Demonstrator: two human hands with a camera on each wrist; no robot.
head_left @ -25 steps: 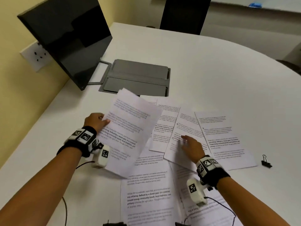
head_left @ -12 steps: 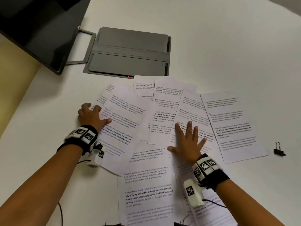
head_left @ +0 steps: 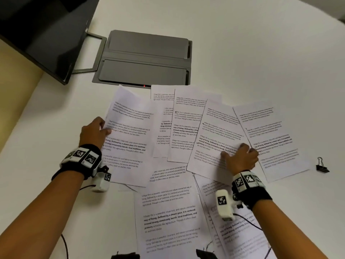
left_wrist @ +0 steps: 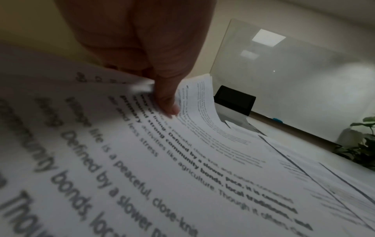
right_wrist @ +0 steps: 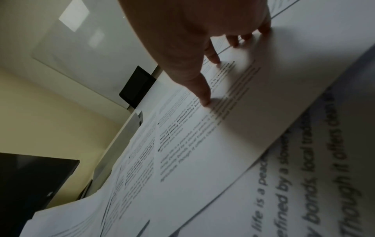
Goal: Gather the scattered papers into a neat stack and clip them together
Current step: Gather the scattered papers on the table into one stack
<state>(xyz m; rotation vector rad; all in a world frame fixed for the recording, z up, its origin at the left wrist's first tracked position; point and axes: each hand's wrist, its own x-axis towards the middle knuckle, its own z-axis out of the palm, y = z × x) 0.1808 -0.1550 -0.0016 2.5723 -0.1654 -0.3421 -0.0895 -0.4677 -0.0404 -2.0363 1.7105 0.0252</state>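
The papers (head_left: 173, 139) lie fanned and overlapping across the white counter (head_left: 261, 53), none yet stacked, with the binder clip (head_left: 321, 165) apart at the right. My left hand (head_left: 94, 132) pinches the left edge of the leftmost sheet (head_left: 128, 139), thumb on top, its far end curling up; my right hand (head_left: 239, 157) presses spread fingertips (right_wrist: 206, 101) on another sheet. I judge the sheets light, limp and slippery, best taken by their edges and slid together

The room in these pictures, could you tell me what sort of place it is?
Most likely an office meeting room: a large white table with a built-in grey cable box, a dark monitor, and a glass whiteboard on the wall.
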